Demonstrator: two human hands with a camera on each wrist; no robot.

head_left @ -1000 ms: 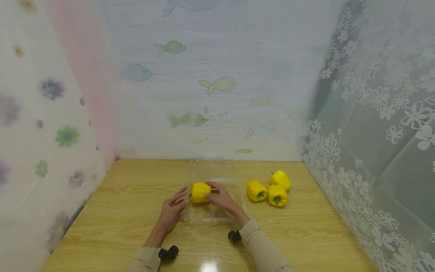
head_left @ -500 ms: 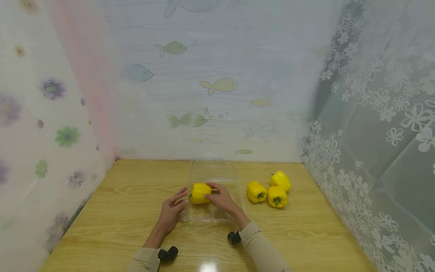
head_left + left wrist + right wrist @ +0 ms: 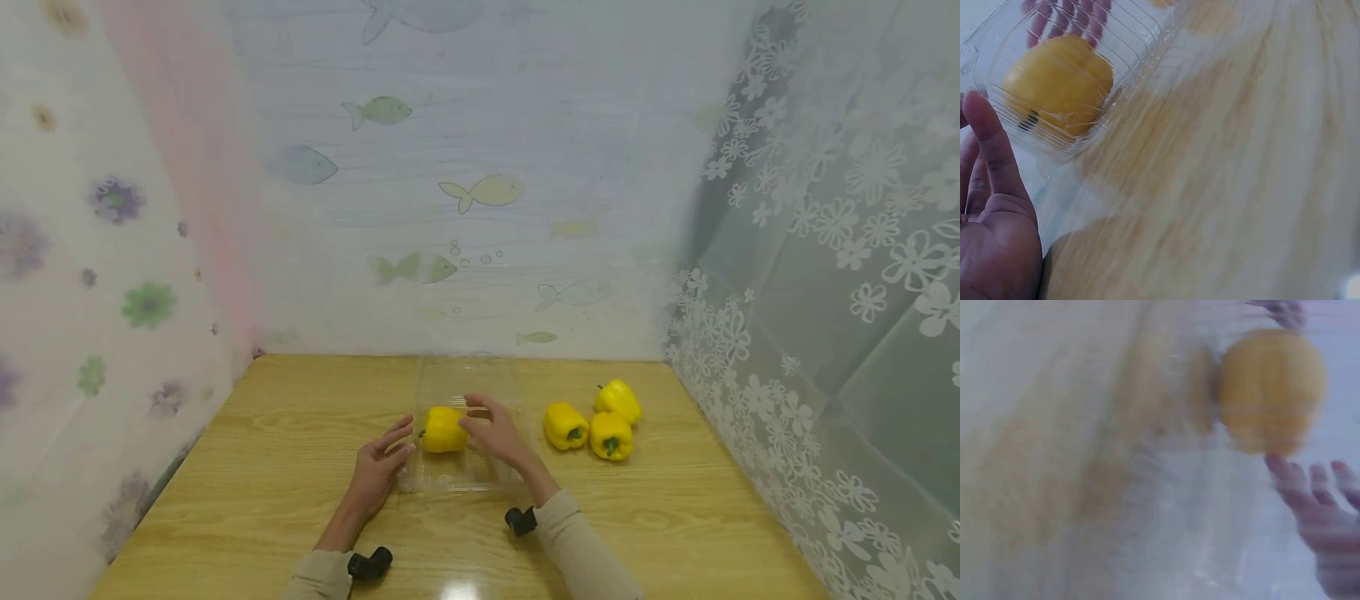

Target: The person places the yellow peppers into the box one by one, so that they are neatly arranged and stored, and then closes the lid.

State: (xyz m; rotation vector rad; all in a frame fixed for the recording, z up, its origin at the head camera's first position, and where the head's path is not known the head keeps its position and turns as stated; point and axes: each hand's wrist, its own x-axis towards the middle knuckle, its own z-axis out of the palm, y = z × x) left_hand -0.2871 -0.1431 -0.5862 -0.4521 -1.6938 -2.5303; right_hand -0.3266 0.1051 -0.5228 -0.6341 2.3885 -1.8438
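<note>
A yellow bell pepper (image 3: pixel 444 431) lies on its side in the left part of a clear plastic clamshell box (image 3: pixel 480 482), its green stem toward the left. In the left wrist view the pepper (image 3: pixel 1060 84) shows through the box's ribbed wall. My left hand (image 3: pixel 378 467) rests at the box's left side, fingers extended along the wall. Just right of the pepper is my right hand (image 3: pixel 498 435), its fingers loosely spread and holding nothing. The blurred right wrist view has that hand's fingertips (image 3: pixel 1275 464) right at the pepper's edge.
To the right of the box, three more yellow bell peppers (image 3: pixel 566 426) sit in a group on the wooden table (image 3: pixel 300 417). The box's lid (image 3: pixel 468 377) lies folded open toward the back wall. Patterned curtains (image 3: pixel 795 350) enclose the table's sides.
My right hand has let go of the pepper and drawn slightly right, its fingers loosening. The pepper stays in the box, and my left hand keeps its place.
</note>
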